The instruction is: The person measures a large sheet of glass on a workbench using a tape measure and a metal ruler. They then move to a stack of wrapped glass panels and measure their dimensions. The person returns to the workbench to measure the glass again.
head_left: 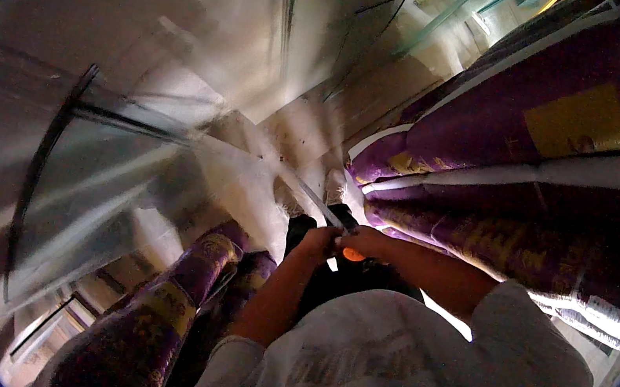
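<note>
Pole (313, 197) w/ blk T-head (37, 159) held in L hand (319, 241) & R hand (363, 241), fingers curled round it.

A long-handled tool (130, 123) slants away toward the upper left from the left hand (316, 243) and right hand (366, 243), which close around its near end side by side. Its thin handle (308, 192) looks pale grey near the fingers and dark further out, blurred between. At the far end a narrow black crossbar (48, 137) sits across it, bowed, making a T shape
</note>
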A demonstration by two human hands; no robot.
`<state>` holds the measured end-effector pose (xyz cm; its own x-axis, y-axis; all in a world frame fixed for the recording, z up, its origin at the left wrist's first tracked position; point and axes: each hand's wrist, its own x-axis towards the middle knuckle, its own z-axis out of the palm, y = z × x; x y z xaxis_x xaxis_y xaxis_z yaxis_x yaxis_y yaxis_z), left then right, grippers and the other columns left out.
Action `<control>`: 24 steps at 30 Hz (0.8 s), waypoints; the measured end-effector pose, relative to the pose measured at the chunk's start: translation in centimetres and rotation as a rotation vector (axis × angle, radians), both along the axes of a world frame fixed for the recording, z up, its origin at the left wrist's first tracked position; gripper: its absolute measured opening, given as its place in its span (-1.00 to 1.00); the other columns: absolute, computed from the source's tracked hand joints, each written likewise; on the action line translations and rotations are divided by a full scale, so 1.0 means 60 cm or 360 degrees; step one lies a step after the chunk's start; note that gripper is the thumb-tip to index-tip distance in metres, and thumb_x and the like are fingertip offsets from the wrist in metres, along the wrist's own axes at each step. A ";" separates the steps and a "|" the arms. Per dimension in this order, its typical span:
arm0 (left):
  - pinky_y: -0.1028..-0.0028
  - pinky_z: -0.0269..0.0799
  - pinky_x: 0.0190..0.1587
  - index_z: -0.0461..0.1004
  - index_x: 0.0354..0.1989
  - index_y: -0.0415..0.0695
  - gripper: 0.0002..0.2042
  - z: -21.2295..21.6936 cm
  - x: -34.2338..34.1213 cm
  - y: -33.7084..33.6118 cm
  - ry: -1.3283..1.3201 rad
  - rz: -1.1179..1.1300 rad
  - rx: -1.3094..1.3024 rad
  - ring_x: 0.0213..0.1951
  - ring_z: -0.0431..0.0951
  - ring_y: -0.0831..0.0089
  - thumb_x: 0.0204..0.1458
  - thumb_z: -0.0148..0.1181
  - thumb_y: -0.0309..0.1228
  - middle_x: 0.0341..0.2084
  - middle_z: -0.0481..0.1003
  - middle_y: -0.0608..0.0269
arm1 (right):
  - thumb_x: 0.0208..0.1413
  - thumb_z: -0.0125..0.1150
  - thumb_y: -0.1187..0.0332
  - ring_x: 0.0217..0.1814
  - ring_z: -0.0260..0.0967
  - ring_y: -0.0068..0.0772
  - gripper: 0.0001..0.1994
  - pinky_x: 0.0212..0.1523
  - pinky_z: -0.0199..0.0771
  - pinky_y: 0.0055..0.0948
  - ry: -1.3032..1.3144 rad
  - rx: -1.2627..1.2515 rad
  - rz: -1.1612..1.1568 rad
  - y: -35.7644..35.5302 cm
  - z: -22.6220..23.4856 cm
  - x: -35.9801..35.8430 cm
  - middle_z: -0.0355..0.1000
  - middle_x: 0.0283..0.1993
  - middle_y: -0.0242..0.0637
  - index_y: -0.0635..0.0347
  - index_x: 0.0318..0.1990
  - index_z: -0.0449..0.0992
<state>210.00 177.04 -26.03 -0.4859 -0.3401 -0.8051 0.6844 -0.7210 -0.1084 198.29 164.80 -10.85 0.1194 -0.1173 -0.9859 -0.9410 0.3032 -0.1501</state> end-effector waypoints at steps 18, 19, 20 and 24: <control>0.42 0.34 -0.63 0.48 -0.35 -0.05 -0.73 -0.010 0.087 -0.080 -0.0433 0.0233 0.0116 -0.67 0.37 0.44 0.25 0.18 -0.12 -0.69 0.37 0.39 | -0.19 0.36 0.45 -0.16 0.63 -0.03 -0.80 -0.16 0.62 -0.11 0.0639 -0.1231 0.2364 -0.353 0.419 0.323 0.63 -0.23 -0.03 0.23 -0.32 0.69; 0.41 0.29 -0.64 0.46 -0.41 -0.03 -0.72 -0.022 0.082 -0.058 -0.0474 0.0203 0.0069 -0.68 0.36 0.43 0.23 0.18 -0.11 -0.68 0.37 0.37 | -0.16 0.35 0.43 -0.17 0.63 -0.04 -0.84 -0.18 0.62 -0.11 0.0728 -0.1289 0.2196 -0.379 0.416 0.327 0.63 -0.25 -0.04 0.22 -0.35 0.68; 0.39 0.25 -0.66 0.43 -0.46 -0.01 -0.70 -0.042 0.080 -0.024 -0.0515 0.0175 0.0027 -0.69 0.34 0.42 0.22 0.17 -0.10 -0.68 0.36 0.35 | -0.14 0.34 0.41 -0.17 0.63 -0.04 -0.84 -0.19 0.62 -0.11 0.0692 -0.1430 0.2290 -0.392 0.414 0.330 0.63 -0.24 -0.03 0.23 -0.35 0.68; 0.35 0.18 -0.71 0.40 -0.53 -0.01 -0.67 -0.088 0.105 0.129 -0.0796 -0.0010 -0.0202 -0.74 0.32 0.40 0.20 0.19 -0.10 -0.72 0.32 0.33 | -0.04 0.26 0.44 -0.15 0.62 -0.01 -0.84 -0.17 0.62 -0.11 0.0714 -0.1581 0.2283 -0.457 0.389 0.334 0.63 -0.19 -0.04 0.26 -0.30 0.67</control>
